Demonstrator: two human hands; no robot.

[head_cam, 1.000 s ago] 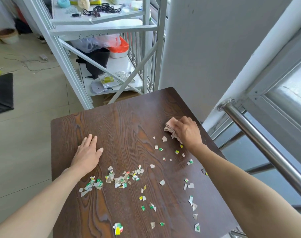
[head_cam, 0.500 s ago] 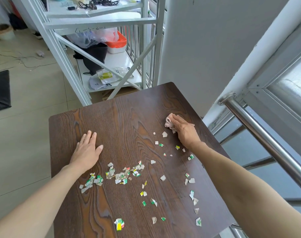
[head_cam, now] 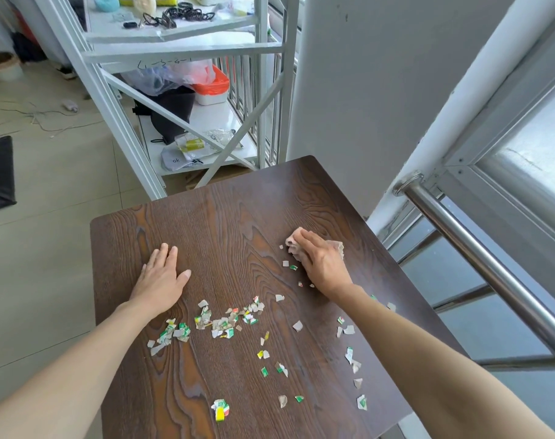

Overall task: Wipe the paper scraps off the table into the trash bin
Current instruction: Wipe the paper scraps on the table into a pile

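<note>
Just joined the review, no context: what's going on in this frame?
A person is cleaning a dark wooden table. The right hand presses a pinkish cloth flat near the table's far right side, while the left hand rests palm down, empty. Paper scraps lie scattered across the near half, thickest in a band between the arms. No trash bin can be identified in view, so nothing looks swept off yet.

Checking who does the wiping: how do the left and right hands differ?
The left hand lies flat and bare on the table, fingers extended; the right hand presses a pinkish cloth. Scraps lie nearer than the left hand, beside the right. Both rest palm-down.
</note>
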